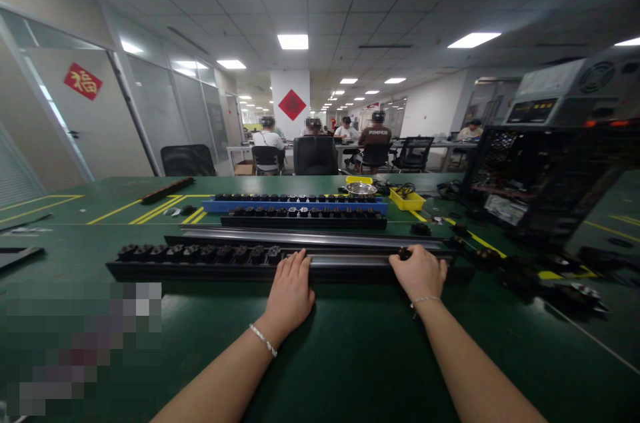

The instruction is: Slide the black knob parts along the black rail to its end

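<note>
black rail [350,272] — left hand [291,286] over it, grip unclear — right hand [419,270] pinching component [404,253]

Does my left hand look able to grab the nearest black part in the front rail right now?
Probably yes: the black part stands in the front rail just beside your left hand, and nothing visible lies between them.

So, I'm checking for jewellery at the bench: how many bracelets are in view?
2: a pale bracelet on the left wrist, and a thinner bracelet on the right wrist. Any on background people are too small to tell.
</note>
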### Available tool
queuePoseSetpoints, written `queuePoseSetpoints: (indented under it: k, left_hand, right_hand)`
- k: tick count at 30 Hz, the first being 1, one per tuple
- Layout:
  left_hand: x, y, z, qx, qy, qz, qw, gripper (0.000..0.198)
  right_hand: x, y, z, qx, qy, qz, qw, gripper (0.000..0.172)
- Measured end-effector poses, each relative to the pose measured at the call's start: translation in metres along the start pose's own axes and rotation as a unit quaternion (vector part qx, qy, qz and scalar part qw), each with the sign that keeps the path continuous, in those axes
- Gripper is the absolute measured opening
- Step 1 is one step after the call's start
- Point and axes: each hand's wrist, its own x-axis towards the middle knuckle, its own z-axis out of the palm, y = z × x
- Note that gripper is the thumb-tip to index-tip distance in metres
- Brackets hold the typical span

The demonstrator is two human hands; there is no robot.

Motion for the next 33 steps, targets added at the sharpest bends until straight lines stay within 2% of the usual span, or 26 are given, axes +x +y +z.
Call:
queuePoseSetpoints:
  k: [7, 16, 33]
  left_hand:
    - [0.001, 0.0, 0.0, -0.001, 0.0, 0.0, 1.0, 0.056]
    - [0.0, 0.0, 0.002, -0.007, 0.002, -0.001, 1.0, 0.057]
    - [0.0, 0.0, 0.0, 0.001, 0.002, 0.002, 1.0, 0.056]
  right_hand:
    - [0.004, 0.005, -0.001, 0.004, -0.013, 0.018, 1.0, 0.037]
    - [0.004, 0.008, 0.0, -0.008, 0.012, 0.03, 0.999, 0.035]
    - [0.009, 0.015, -0.002, -0.016, -0.003, 0.038, 0.999, 0.039]
